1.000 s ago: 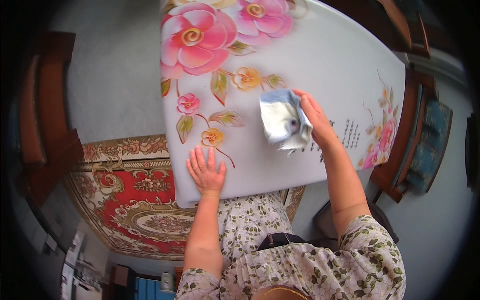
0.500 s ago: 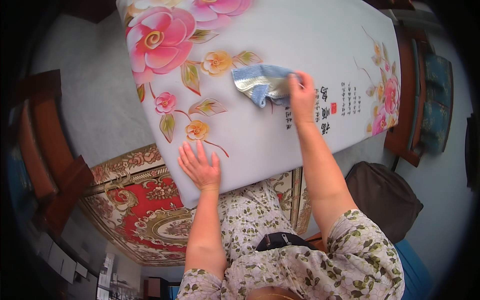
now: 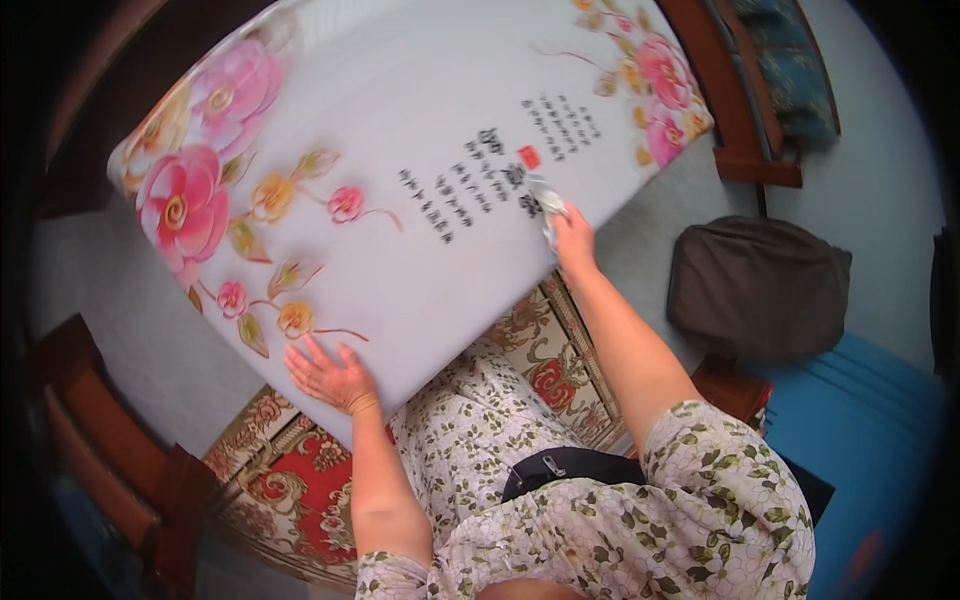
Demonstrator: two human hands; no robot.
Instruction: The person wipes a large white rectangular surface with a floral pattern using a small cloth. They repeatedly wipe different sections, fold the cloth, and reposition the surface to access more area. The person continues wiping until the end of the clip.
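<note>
Right hand (image 3: 573, 238), closed round a bunched cloth (image 3: 548, 207), has swung to the black lettering (image 3: 514, 172), another patch of tablecloth (image 3: 400, 290); well left, the left hand (image 3: 338, 380) spreads flat, empty.

Patterned rug (image 3: 298, 497), wooden chair (image 3: 102, 462), teal cushions (image 3: 792, 75)

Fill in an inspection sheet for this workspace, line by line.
Surface: pale floral-printed cover, with black writing and a red mark.
Job's things: crumpled pale cloth, partly hidden by the fingers.
Clutter: dark brown bulky item right of the covered surface; kind unclear.
Hands: left hand spread flat on the cover; right hand gripping the cloth.
Cables: nothing seen.
Surroundings: patterned carpet, wooden furniture at left.
</note>
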